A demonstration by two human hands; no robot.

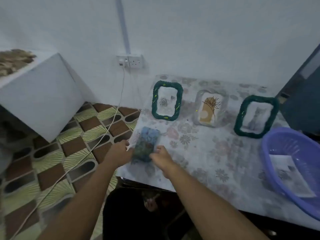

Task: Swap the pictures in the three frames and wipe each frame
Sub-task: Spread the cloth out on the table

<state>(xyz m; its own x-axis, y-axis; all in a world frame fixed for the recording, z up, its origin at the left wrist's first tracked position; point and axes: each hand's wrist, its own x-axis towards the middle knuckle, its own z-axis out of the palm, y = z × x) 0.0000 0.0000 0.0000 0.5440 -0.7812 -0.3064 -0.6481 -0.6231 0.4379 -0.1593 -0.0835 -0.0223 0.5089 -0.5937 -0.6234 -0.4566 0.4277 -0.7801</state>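
From where I stood, the head view showed both hands busy at the near left corner of the table point(216, 153). The left hand point(121, 150) had its fingers curled on the left edge of a mottled blue-green cloth point(147, 142), and the right hand point(160, 156) pinched its near right edge. It looked as if the cloth was being spread or gathered, ready for wiping. It lay flat on the table, close to the person and apart from the frames, where it was easy to pick up.

The three frames lay face up in a row toward the wall, well apart from one another. There was a left frame point(167, 101) with a green rim, a pale middle frame point(210, 108) and a right frame point(257, 116), also green. Laid out like that, each could be reached in turn. None was being touched. A purple basket point(264, 149) at the right held a sheet point(290, 174), probably a spare picture kept out of the way.

The hands were smeared by motion, so the fingertips were hard to read. The thing they held might have been a picture rather than a cloth. The basket was cut off by the edge of the view. Each frame held a picture, but I could not make out the details.
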